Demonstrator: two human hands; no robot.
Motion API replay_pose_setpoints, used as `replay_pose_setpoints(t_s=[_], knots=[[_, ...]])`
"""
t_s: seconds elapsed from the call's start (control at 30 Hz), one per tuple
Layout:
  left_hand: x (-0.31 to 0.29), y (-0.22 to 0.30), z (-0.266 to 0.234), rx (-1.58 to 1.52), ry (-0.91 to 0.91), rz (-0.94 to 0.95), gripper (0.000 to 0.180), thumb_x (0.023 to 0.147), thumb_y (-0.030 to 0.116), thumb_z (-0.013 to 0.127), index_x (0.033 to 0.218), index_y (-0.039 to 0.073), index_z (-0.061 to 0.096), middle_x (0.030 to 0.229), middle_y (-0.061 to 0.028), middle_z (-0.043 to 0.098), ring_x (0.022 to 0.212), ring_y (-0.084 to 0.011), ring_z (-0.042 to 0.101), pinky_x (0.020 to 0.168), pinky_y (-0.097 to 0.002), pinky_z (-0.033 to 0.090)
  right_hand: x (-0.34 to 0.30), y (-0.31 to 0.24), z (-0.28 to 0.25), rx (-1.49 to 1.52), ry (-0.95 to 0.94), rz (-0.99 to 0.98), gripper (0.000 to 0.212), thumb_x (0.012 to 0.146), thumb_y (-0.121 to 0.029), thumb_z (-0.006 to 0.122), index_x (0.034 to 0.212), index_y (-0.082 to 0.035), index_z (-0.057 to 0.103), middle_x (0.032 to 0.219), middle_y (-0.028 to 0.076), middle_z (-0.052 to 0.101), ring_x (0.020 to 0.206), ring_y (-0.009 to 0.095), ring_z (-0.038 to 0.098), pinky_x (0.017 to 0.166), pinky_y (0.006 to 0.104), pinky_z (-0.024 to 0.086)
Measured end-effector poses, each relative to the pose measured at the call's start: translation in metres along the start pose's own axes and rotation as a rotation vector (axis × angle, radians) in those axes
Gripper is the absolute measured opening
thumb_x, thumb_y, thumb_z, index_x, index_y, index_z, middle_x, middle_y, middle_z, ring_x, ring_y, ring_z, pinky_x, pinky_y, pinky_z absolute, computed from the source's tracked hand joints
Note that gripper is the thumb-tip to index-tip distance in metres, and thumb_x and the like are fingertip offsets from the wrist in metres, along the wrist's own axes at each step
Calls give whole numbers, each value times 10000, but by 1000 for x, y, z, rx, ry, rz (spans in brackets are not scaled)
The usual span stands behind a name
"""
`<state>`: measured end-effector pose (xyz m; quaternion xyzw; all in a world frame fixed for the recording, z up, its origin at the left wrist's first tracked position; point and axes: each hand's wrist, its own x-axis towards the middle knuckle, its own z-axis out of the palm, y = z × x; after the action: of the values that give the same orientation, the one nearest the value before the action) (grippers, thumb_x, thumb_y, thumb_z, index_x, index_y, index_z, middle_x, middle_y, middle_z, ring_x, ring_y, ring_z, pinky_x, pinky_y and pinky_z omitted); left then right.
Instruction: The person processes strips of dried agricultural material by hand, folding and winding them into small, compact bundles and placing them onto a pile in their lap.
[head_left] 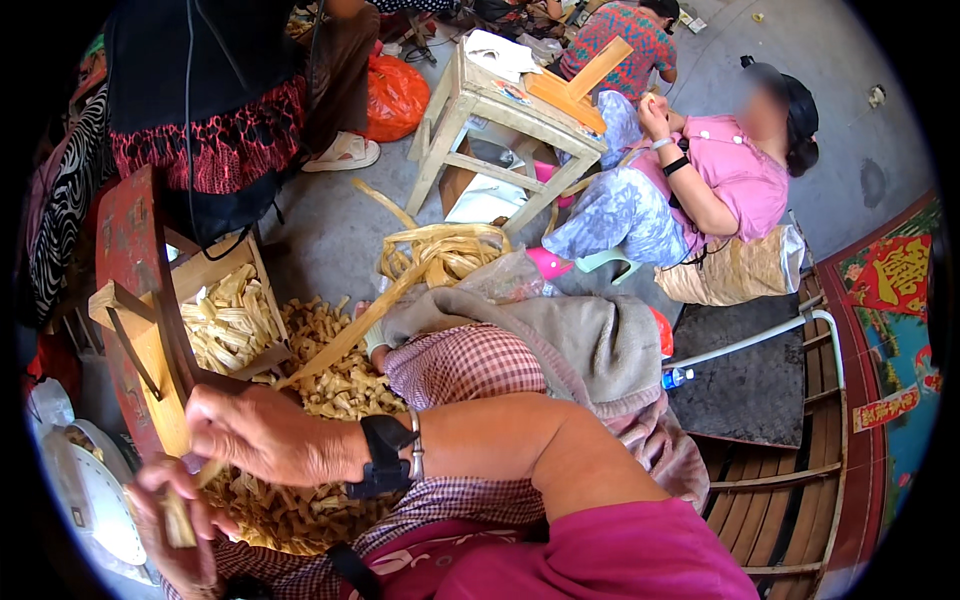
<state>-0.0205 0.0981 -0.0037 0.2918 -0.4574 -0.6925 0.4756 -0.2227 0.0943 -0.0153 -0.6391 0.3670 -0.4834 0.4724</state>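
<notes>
My left hand (175,530) is at the lower left, its fingers curled around a short, folded, pale yellow strip piece (179,520). Just above it, my right hand (270,432) reaches across with bent fingers, beside the wooden block on the bench. A long flat yellowish strip (350,335) runs from a loose coil (450,250) on the floor down to behind my right hand. Part of the strip shows between the two hands, so my right fingers seem closed on it, though their tips are partly hidden. Below lies a heap of small knotted tan pieces (335,375).
A red wooden bench (135,240) with a fixed block stands at the left. Behind the heap, a wooden box (210,270) holds paler knots. A white basin (105,500) sits lower left. A person in pink (725,180) sits beyond a stool (450,110); others are farther back.
</notes>
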Motion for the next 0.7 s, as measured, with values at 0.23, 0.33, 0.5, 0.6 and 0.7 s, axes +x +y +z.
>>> replay_pose_setpoints(t_s=[0.23, 0.33, 0.5, 0.6, 0.7], knots=[[3, 12, -27, -33, 260, 91, 391, 1011, 335, 344, 1047, -13, 519, 840, -54, 518, 483, -41, 389, 402, -167, 390, 9, 6, -14, -137, 24, -68, 359, 937, -352, 524, 807, -17, 538, 566, 75, 532, 492, 144, 512, 480, 317, 399], [2, 14, -11, 119, 454, 84, 462, 1001, 395, 343, 1082, -24, 519, 847, -57, 520, 486, -44, 393, 394, -168, 349, 8, 0, -8, -49, -74, -42, 255, 907, -241, 578, 832, 0, 541, 581, 98, 531, 505, 173, 503, 496, 331, 390], [8, 8, -1, 260, 517, -15, 683, 912, 609, 375, 1126, -28, 496, 831, -103, 536, 395, -101, 371, 378, -214, 362, 11, 2, -2, 14, -119, 24, 210, 898, -177, 582, 835, 15, 524, 628, 128, 531, 545, 208, 486, 532, 350, 388], [8, 6, 3, 417, 423, -96, 596, 931, 561, 391, 1105, 8, 531, 629, -21, 486, 399, -62, 349, 362, -190, 276, 5, 10, -5, 67, -125, 101, 205, 908, -183, 573, 851, 6, 517, 620, 92, 530, 482, 166, 498, 464, 316, 392], [6, 4, 6, 491, 452, -120, 430, 963, 447, 435, 1037, 50, 581, 572, 46, 436, 399, -12, 307, 352, -168, 204, 4, -5, -13, 141, -181, 253, 200, 919, -192, 558, 874, -3, 512, 608, 65, 527, 447, 128, 516, 413, 285, 393]])
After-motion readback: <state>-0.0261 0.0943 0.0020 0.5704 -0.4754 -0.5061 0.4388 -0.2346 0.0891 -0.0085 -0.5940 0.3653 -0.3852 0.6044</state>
